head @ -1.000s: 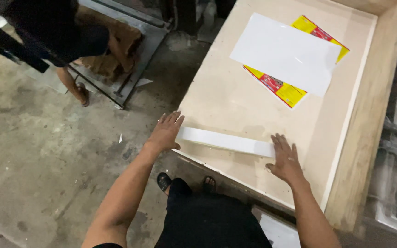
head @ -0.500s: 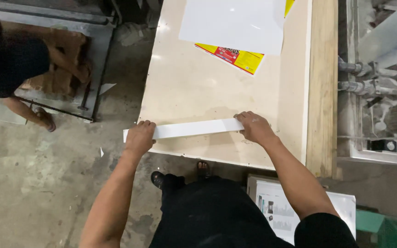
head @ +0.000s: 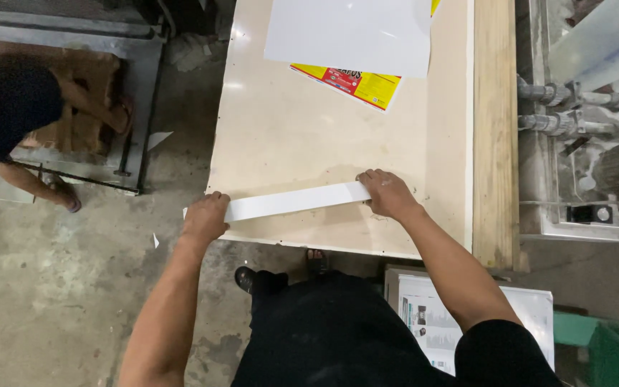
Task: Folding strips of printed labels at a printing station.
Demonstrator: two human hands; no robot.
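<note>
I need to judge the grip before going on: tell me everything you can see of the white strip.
The white strip is long, narrow, flat and plain, like paper or thin card. It lies on the beige tabletop near its front edge, tilted slightly, right end higher in the picture. The left hand covers its left end, which overhangs the table's corner; the right hand presses its right end.

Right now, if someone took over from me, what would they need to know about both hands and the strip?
Left hand: grip closed over the left end of the long white strip, at the table's left edge.
Right hand: pressed flat on the strip's right end.
Strip lies across the table's near part, its left end overhanging.
White sheet lies at the far end, over a yellow and red printed sheet.
Done or left: cannot tell.
</note>
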